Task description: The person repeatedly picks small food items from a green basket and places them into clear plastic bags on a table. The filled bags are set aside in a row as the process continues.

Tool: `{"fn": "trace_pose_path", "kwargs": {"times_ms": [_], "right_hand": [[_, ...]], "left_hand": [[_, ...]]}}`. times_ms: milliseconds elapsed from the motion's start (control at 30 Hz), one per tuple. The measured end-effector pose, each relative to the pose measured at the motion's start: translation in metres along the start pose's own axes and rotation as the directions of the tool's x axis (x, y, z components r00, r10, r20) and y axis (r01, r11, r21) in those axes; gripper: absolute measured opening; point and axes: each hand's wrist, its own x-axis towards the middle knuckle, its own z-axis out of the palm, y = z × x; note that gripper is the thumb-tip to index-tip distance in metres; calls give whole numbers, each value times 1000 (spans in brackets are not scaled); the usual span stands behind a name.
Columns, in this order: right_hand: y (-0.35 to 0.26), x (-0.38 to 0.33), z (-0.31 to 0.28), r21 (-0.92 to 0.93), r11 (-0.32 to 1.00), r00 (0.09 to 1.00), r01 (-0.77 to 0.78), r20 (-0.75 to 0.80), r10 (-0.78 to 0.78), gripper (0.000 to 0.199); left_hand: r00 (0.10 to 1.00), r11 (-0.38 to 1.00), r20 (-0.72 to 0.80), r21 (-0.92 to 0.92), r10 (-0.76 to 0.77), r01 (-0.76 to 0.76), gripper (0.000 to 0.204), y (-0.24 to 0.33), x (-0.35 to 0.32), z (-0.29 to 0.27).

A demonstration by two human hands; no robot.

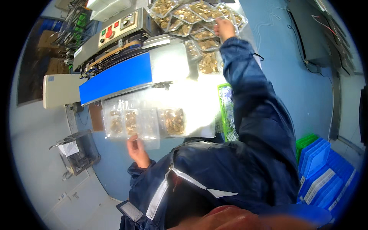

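- Plastic trays, clear with rounded corners (186,15), are piled at the far end of the pale, glossy table (199,109); because several are overlapped and tilted, neighbours could be dislodged if one were pulled.
- That pile is reached by the right hand (225,30), its fingers bent inward; whether a rim is pinched cannot be told.
- Flat, clear plastic bags (152,124) are laid at the near edge, beside the left hand (138,152), its fingers half-curled; whether film is pinched cannot be told.
- Some film is overhung past that edge, so the bags could be dragged off by a brushed sleeve.
- Loose film might be snagged if nudged against the blue-fronted metal machine (119,78).
- Brown, lumpy pieces (173,122) are held in the trays and seen within the bags.
- The bright-green plastic basket's (223,111) contents are blurred by glare.
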Motion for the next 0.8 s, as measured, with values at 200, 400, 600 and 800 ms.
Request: {"fn": "trace_pose_path", "kwargs": {"times_ms": [200, 400, 600, 800], "right_hand": [[10, 44, 27, 1, 987, 980, -161, 117, 160, 32], [-9, -20, 28, 189, 979, 994, 83, 47, -94, 16], [-53, -251, -9, 304, 948, 915, -99, 401, -33, 15], [1, -435, -30, 83, 571, 430, -817, 748, 506, 20]], "left_hand": [[995, 982, 44, 166, 87, -93, 15, -33, -5, 13], [988, 974, 105, 188, 110, -129, 13, -16, 5, 45], [933, 940, 242, 152, 264, -306, 18, -21, 15, 54], [859, 873, 332, 163, 391, -460, 21, 7, 29, 75]]}}
